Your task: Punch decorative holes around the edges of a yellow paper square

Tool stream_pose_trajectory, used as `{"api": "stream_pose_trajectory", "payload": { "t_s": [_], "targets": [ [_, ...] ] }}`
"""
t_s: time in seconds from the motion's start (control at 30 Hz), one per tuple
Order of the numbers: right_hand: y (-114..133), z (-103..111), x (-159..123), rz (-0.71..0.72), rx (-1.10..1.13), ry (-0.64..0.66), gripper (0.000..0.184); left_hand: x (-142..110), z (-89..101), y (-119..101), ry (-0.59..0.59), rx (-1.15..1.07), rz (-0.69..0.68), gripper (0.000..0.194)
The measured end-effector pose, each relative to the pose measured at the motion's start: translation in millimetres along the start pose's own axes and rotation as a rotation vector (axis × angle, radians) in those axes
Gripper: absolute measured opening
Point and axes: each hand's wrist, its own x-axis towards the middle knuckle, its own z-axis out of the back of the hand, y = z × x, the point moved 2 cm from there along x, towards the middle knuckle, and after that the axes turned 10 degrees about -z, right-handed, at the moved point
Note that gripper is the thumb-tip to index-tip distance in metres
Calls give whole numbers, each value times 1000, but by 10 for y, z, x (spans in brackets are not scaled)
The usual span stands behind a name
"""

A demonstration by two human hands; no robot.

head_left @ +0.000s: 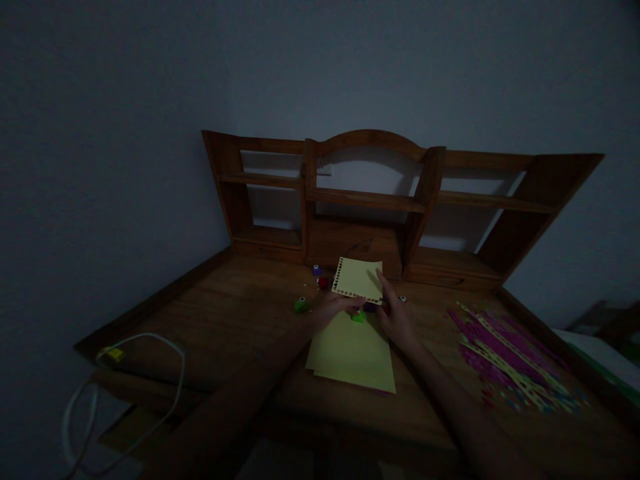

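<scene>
A small yellow paper sheet (361,277) is held up over the desk, with a row of punched shapes along its left and lower edges. My left hand (334,308) is closed at the sheet's lower edge, its fingertips close together. On the right side, my right hand (396,319) grips the sheet, one finger lying along its edge. Just below the fingers sits a bright green craft punch (358,317); whether a hand touches it I cannot tell. Larger yellow sheets (353,353) lie stacked beneath both hands. Dark and red pieces between the hands are partly hidden.
Small craft punches stand around: green (301,305), purple (317,271), red (323,283). Punched pink and yellow paper strips (510,353) are heaped at right. A white cable (183,373) loops at left. Behind rises a wooden shelf unit (367,197) on the desk (240,313).
</scene>
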Motion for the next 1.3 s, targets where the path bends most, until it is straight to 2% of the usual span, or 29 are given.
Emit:
{"api": "stream_pose_trajectory", "payload": {
  "t_s": [0.17, 0.33, 0.43, 0.67, 0.83, 1.03, 1.3],
  "targets": [
    [43, 8, -1, -8, 54, 1, 77, -28, -42, -51, 67, 78, 4, 41],
    [58, 30, 5, -20, 59, -23, 79, 37, -6, 28, -49, 29, 20, 44],
    [51, 43, -5, -59, 29, -21, 79, 53, 19, 45, -79, 17, 31, 44],
    [1, 48, -19, -105, 52, -51, 79, 25, 12, -1, -62, 91, -9, 38],
    [-74, 52, -7, -135, 94, -134, 64, 35, 62, 86, -44, 86, 1, 38],
    [-86, 80, -26, -200, 41, -148, 50, 62, 100, 190, -42, 89, 9, 38],
    [-32, 86, -16, -204, 118, -183, 39, 102, 98, 176, -43, 133, 30, 43]
  ]
}}
